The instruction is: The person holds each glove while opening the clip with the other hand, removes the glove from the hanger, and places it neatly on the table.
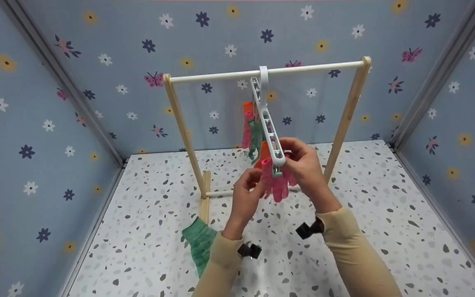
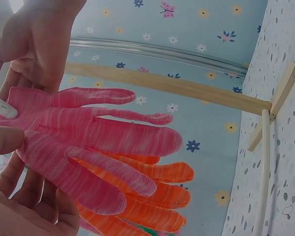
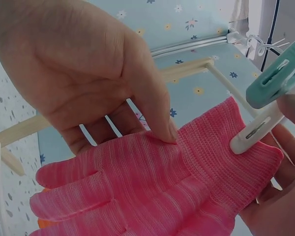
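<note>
A pink knit glove (image 1: 278,187) hangs at the near end of a white clip hanger (image 1: 269,128), fingers downward. My left hand (image 1: 246,194) pinches the glove's edge, thumb (image 3: 160,115) in front and fingers behind. A white clip (image 3: 253,132) sits over the glove's cuff, beside a teal clip (image 3: 280,73). My right hand (image 1: 303,165) is at the hanger's end, gripping the white clip with its thumb (image 3: 292,105), other fingers behind the cuff. Close behind hangs an orange glove (image 2: 162,196).
The hanger hooks over the white rail (image 1: 316,68) of a wooden rack (image 1: 349,111). Farther back on it hang a green glove (image 1: 256,136) and a pink glove with an orange cuff (image 1: 246,123). Another green glove (image 1: 200,243) lies on the speckled surface (image 1: 146,231) beside my left forearm.
</note>
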A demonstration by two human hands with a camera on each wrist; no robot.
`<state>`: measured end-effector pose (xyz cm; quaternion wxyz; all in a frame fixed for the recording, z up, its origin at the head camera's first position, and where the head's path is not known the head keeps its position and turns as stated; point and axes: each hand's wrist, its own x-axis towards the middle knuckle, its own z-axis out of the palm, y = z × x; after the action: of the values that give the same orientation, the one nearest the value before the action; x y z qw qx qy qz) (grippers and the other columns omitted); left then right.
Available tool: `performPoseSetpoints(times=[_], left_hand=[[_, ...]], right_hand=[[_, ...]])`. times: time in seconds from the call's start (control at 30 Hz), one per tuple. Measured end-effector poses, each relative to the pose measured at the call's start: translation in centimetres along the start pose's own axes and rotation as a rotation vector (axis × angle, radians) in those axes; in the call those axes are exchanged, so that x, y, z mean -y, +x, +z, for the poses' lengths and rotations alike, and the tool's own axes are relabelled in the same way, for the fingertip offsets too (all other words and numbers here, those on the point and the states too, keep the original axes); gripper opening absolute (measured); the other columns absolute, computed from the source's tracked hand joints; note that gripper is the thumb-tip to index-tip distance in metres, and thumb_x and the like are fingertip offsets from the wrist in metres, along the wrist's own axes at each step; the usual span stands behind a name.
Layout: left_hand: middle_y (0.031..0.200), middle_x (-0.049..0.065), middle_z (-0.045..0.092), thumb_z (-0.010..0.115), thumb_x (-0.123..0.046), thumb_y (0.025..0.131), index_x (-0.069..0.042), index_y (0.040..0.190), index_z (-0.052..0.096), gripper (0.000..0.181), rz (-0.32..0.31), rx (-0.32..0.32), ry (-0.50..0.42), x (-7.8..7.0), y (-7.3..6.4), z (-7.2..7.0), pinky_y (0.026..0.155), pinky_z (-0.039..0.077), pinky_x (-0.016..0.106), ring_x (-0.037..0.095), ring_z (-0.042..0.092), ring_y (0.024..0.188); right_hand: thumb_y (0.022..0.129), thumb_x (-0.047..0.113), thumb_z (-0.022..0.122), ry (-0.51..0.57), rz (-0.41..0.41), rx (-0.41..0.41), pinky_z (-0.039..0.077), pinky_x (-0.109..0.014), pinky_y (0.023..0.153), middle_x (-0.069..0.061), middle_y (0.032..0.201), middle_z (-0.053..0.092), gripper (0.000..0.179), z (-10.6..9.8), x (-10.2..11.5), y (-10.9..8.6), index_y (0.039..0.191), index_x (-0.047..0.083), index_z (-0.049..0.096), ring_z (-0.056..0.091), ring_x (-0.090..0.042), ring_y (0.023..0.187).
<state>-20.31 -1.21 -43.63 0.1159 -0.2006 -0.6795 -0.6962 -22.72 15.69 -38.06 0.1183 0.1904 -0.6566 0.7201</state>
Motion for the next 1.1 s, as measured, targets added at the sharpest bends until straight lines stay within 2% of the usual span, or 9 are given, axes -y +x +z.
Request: performPoseSetpoints(times=[0.2, 0.5, 0.73, 1.0, 1.1], left_hand=[[0.099, 0.014, 0.065, 0.06, -0.005, 0.098, 0.003, 0.113, 0.063, 0.017, -0.021, 0.004, -0.002, 0.1, -0.2, 0.0, 0.078, 0.048, 0.036, 0.025, 0.057, 0.086], [0.1, 0.013, 0.066, 0.063, -0.005, 0.097, 0.002, 0.111, 0.063, 0.016, -0.021, -0.002, -0.006, -0.2, 0.0, 0.0, 0.083, 0.047, 0.043, 0.024, 0.059, 0.091], [0.101, 0.015, 0.065, 0.062, -0.001, 0.095, 0.004, 0.111, 0.062, 0.017, 0.01, 0.001, -0.021, -0.7, 0.3, 0.0, 0.079, 0.048, 0.035, 0.023, 0.058, 0.088], [0.103, 0.01, 0.065, 0.063, -0.003, 0.096, 0.001, 0.113, 0.063, 0.018, -0.03, -0.005, -0.038, -1.1, 0.7, 0.1, 0.081, 0.048, 0.038, 0.024, 0.057, 0.091], [0.103, 0.011, 0.065, 0.062, -0.002, 0.096, 0.003, 0.113, 0.063, 0.018, -0.028, 0.001, -0.045, -1.1, 0.7, 0.1, 0.08, 0.049, 0.036, 0.026, 0.057, 0.091]], right_hand=[[0.089, 0.007, 0.073, -0.03, 0.03, 0.002, 0.054, -0.032, 0.079, -0.016, 0.112, 0.065, 0.033, 0.1, 0.0, 0.0, 0.12, 0.002, 0.066, 0.062, -0.032, 0.098], [0.089, 0.006, 0.071, -0.007, 0.062, 0.002, 0.054, -0.031, 0.078, -0.018, 0.109, 0.065, 0.036, 0.1, 0.1, -0.1, 0.125, 0.001, 0.065, 0.061, -0.027, 0.094], [0.091, 0.006, 0.071, 0.01, 0.078, -0.012, 0.054, -0.033, 0.084, -0.017, 0.109, 0.065, 0.035, -0.2, 0.1, -0.1, 0.125, 0.0, 0.065, 0.062, -0.027, 0.096], [0.09, 0.0, 0.067, 0.034, 0.088, -0.03, 0.049, -0.03, 0.076, -0.014, 0.098, 0.063, 0.03, -0.5, 0.0, 0.1, 0.12, 0.0, 0.066, 0.058, -0.022, 0.089], [0.091, 0.0, 0.066, 0.038, 0.099, -0.05, 0.048, -0.033, 0.081, -0.013, 0.098, 0.063, 0.027, -0.6, 0.0, 0.1, 0.118, 0.0, 0.067, 0.057, -0.022, 0.09]])
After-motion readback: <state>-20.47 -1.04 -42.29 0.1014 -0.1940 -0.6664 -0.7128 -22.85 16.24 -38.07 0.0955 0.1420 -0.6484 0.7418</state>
